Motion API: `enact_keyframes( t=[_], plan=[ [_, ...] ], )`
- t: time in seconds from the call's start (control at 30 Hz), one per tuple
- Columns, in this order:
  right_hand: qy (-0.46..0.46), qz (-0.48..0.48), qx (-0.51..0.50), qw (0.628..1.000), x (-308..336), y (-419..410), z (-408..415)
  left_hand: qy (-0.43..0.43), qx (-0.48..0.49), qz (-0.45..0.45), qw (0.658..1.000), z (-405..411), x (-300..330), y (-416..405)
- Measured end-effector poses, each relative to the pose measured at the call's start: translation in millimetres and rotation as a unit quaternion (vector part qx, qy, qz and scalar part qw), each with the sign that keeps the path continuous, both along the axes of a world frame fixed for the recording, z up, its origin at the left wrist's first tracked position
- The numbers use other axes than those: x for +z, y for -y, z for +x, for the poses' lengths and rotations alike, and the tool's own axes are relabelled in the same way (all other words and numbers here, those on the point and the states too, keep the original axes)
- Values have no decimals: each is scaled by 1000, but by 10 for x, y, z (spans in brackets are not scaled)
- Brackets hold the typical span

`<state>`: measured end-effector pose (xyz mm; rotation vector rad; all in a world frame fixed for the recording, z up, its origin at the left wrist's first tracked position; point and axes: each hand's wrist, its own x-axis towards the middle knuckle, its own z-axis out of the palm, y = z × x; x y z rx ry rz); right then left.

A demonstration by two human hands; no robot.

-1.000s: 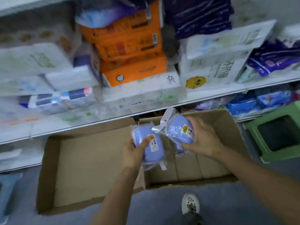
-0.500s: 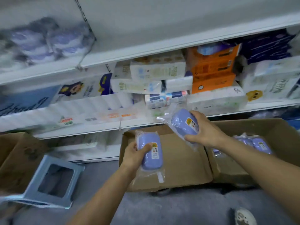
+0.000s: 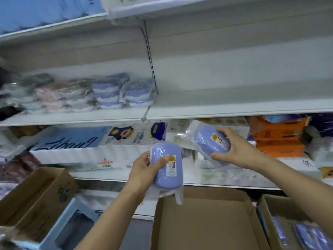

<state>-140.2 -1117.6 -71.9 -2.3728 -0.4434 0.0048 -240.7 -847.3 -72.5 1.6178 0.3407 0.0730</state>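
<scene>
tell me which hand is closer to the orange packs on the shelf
Right. The right hand, gripping one wrapped purple box, is just left of the orange packs; the left hand, gripping the other box, sits farther left and lower.

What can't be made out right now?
Head view:
- Print on the label of the lilac oval plastic box in clear wrap, left hand: too small, blurred.
- Part of the matching lilac box: covered by the right hand.
- Wrapped stacks on white metal shelf: motion-blurred.
- Lilac packs in brown cardboard carton: cut by bottom-right corner.
</scene>
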Motion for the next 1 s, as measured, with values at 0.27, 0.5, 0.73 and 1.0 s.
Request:
enact_keyframes(
  t=[0.27, 0.5, 0.73, 1.0],
  plan=[
    [43, 33, 27, 998, 461, -681, 768, 22, 12, -27, 999, 674, 442, -474],
    [25, 50, 49, 997, 755, -1284, 1423, 29, -23, -18, 999, 1081, 608, -1044],
    [97, 32, 15, 995, 1304, -2197, 2409, 49, -64, 21, 997, 1762, 1094, -1957],
    [143, -132, 16, 981, 1587, -3278, 3588, 60, -92, 36, 993, 2589, 1481, -2916]
  ],
)
